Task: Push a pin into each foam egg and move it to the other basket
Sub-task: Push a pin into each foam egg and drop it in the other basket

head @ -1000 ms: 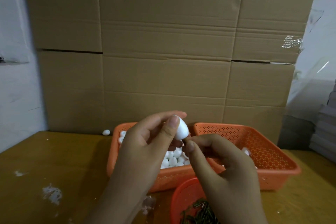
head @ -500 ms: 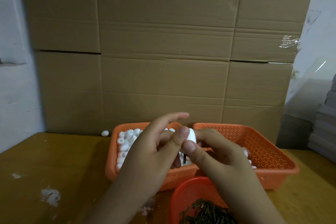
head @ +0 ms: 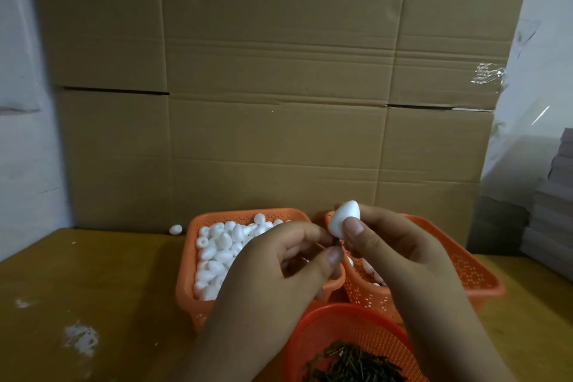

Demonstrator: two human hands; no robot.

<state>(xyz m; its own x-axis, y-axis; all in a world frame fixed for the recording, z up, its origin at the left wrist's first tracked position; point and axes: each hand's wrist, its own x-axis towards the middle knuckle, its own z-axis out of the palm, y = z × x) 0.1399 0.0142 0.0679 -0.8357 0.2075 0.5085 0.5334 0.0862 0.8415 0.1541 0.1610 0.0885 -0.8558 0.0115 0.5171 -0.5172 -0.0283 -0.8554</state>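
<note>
Mid-batch: right hand (head: pixel 400 245) grips egg (head: pixel 344 219) over right basket (head: pixel 477 276), left hand (head: pixel 288 260) pinches pin (head: pixel 336 243) at its base (depth unclear), left basket (head: pixel 186 285) approx full

Three orange baskets (head: pixel 245 216), two hands (head: pixel 279 267), one held foam egg (head: pixel 344 220) and one stray egg (head: pixel 175 229) left of the baskets.

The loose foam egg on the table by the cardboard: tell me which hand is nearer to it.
Left. The left hand is right of the loose foam egg, across the full basket; the right hand is farther right.
</note>
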